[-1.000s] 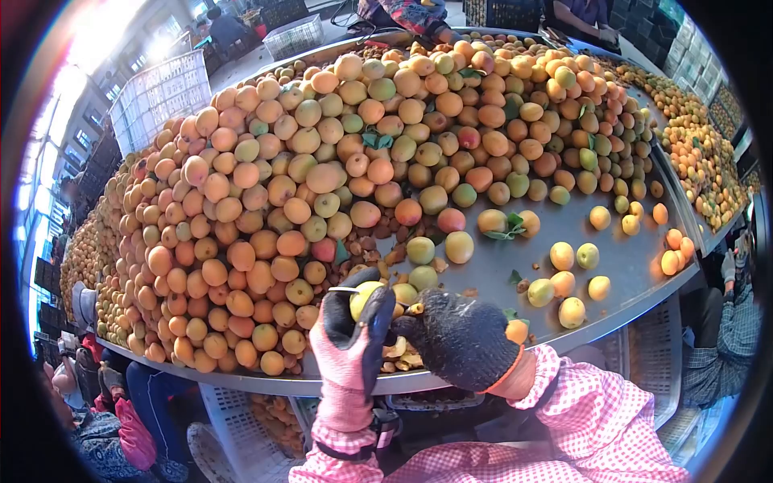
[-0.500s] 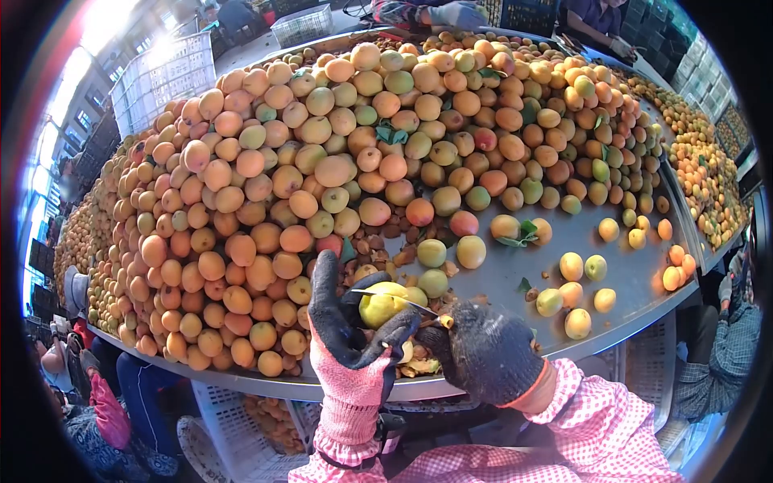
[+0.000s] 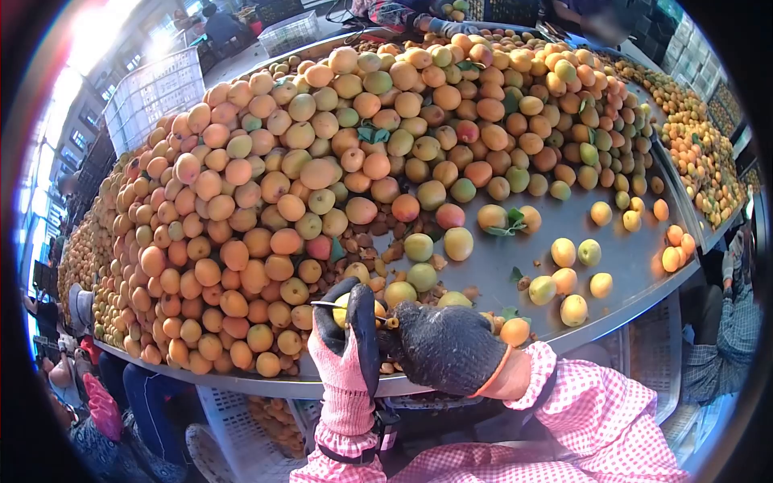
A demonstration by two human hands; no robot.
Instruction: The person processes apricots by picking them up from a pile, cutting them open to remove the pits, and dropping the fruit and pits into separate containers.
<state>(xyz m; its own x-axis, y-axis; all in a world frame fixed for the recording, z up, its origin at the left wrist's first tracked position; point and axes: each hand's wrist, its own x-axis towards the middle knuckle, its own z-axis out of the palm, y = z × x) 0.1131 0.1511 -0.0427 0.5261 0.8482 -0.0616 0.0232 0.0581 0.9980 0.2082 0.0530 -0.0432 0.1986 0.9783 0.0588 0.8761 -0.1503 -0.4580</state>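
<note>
My left hand, in a pink and black glove, is closed around a yellow-green apricot, mostly hidden by the fingers. In a black glove, my right hand grips a small knife. Its thin blade lies across the held fruit, with the tip sticking out on the left; the yellowish handle end shows by the right fingers. Both hands are close together above the table's near edge. Just beyond them lie greenish apricots and scattered pits and scraps. An orange apricot sits beside my right wrist.
A large heap of apricots covers the metal table; several loose ones lie to the right. White crates stand below the near edge, another crate behind left. Other people are around, including a gloved hand at the back.
Both hands have moved a little left and closer together. My left fingers, spread around the fruit before, now wrap it more tightly. The knife has shifted left with the fruit.
</note>
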